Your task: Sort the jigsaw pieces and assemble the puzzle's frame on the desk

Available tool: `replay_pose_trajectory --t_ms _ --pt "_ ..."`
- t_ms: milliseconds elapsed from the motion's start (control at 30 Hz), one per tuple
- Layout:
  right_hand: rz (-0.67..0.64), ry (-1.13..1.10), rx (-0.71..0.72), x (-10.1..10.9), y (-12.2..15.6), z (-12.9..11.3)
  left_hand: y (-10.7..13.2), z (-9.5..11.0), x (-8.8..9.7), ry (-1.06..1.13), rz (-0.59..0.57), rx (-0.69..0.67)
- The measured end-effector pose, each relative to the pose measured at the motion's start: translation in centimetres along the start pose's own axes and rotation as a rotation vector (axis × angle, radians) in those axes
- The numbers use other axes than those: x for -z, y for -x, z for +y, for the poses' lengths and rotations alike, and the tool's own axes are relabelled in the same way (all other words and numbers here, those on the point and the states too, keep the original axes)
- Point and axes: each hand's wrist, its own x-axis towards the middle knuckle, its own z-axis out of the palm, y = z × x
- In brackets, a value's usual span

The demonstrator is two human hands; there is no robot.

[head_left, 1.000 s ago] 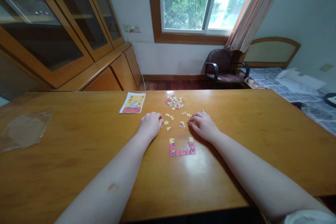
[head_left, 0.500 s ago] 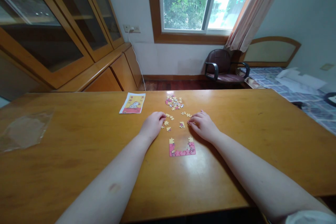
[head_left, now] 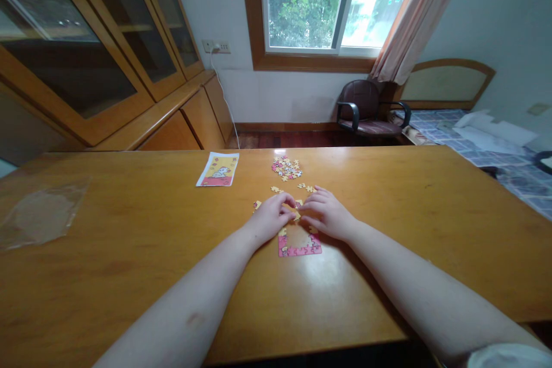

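Note:
My left hand point(head_left: 272, 216) pinches a small yellow puzzle piece point(head_left: 296, 216) just above the partly joined frame. My right hand point(head_left: 328, 214) faces it from the right, fingers apart, their tips close to a pink-and-yellow piece point(head_left: 299, 203). Below both hands lies the joined puzzle border point(head_left: 299, 251), a pink U-shape with yellow ends; my fingers partly cover its top. Loose yellow pieces point(head_left: 276, 189) lie beyond my left hand, and other yellow pieces point(head_left: 306, 187) beyond my right. One piece point(head_left: 257, 204) shows at the left hand's outer side.
Farther back on the wooden table point(head_left: 142, 253) is a heap of mixed puzzle pieces point(head_left: 287, 168). A printed reference picture point(head_left: 219, 170) lies to its left. A clear plastic bag point(head_left: 43, 215) rests at the far left. Behind the table stands an office chair point(head_left: 361, 104).
My left hand has moved right and nearer to me, bringing a yellow piece over the border's top. My right hand has shifted slightly left and toward me, its fingers spreading.

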Motion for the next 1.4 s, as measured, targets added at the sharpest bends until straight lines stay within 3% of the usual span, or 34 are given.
replay_pose_trajectory --t_ms 367,567,733,1000,1400 --pt "-0.013 0.005 0.066 -0.5 0.0 0.2 0.0 -0.2 -0.1 0.013 -0.020 -0.002" --pt "-0.030 0.073 -0.126 -0.4 -0.2 0.2 0.2 0.2 0.7 -0.406 0.056 -0.178" --pt "-0.038 0.050 -0.222 -0.5 -0.3 0.5 0.3 0.1 0.9 -0.620 0.041 -0.206" --pt "-0.090 0.037 -0.190 -0.4 -0.2 0.5 0.3 0.0 0.7 -0.692 0.004 -0.229" --pt "-0.099 0.051 -0.207 -0.3 -0.3 0.4 0.7 0.3 0.6 -0.760 -0.049 -0.146"
